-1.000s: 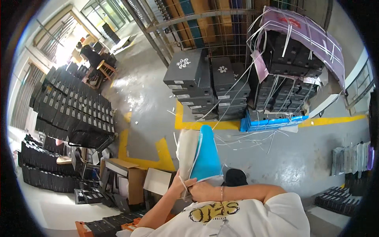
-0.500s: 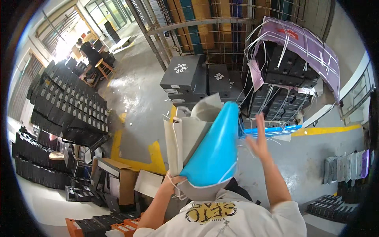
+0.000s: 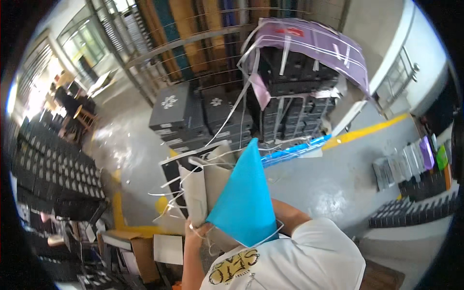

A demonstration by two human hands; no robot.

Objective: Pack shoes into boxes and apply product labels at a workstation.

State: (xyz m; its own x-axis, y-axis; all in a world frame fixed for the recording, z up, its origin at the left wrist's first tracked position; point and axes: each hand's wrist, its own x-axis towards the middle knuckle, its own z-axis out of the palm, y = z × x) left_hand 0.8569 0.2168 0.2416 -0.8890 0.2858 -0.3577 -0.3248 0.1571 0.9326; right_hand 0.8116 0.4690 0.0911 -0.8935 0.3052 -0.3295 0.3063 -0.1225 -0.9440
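A bundle of bent grey-beige cardboard sheets (image 3: 195, 191) is held against my front, with a dark panel (image 3: 175, 181) at its far left side. Over its right side lies a glossy blue sheet (image 3: 249, 203), folded to a point at the top. My left hand (image 3: 197, 232) is closed on the lower left edge of the bundle, near the corner of the blue sheet. Loose white straps (image 3: 166, 208) dangle from the bundle's left side. My right forearm (image 3: 287, 215) reaches behind the blue sheet, which hides my right hand.
Black boxes (image 3: 171, 108) stand stacked ahead, beside a strapped pile under a purple cover (image 3: 314, 43). A wire cage (image 3: 208, 36) is behind them. Rows of dark boxes (image 3: 58, 164) fill the left. An opened carton (image 3: 145, 256) sits lower left. Grey bundles (image 3: 394, 169) stand right.
My right hand, raised and spread beside the blue sheet before, has gone down behind it. My view has turned right; the dark panel and several dangling straps now show at the bundle's left.
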